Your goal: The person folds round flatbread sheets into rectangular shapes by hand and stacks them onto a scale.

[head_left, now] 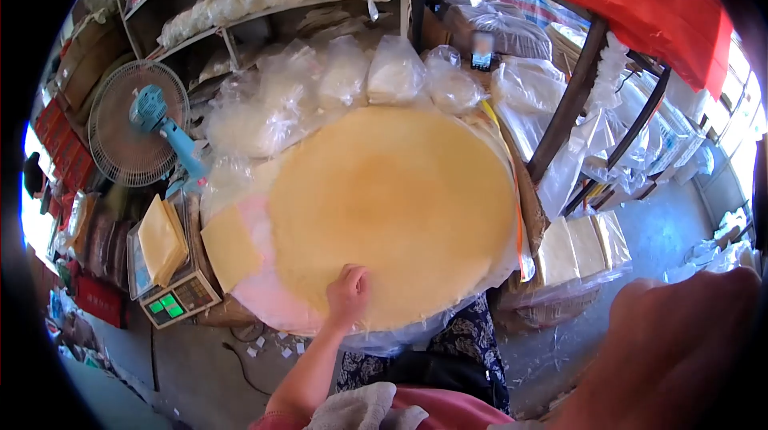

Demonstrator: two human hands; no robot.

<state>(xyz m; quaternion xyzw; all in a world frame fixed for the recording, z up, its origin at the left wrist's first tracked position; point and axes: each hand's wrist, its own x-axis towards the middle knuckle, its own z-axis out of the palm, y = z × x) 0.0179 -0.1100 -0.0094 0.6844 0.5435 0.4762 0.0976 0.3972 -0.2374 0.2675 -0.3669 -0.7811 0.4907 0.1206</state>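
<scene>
My left hand [349, 294] rests closed at the near edge of a large rounded yellow sheet or stack [392, 198] on the work surface; whether its fingers pinch anything is too small to tell. Raised close to the camera at the lower right, my right hand [688, 318] is blurred, with its fingers hidden. A smaller yellow sheet [230, 250] lies left of the large one, beside pink material [276, 302].
At the left, a scale [180, 296] with green displays carries stacked yellow sheets [162, 242]. A fan [144, 122] stands behind it. Plastic bags [344, 74] line the back. A dark post [568, 102] and wrapped stacks [572, 250] are on the right.
</scene>
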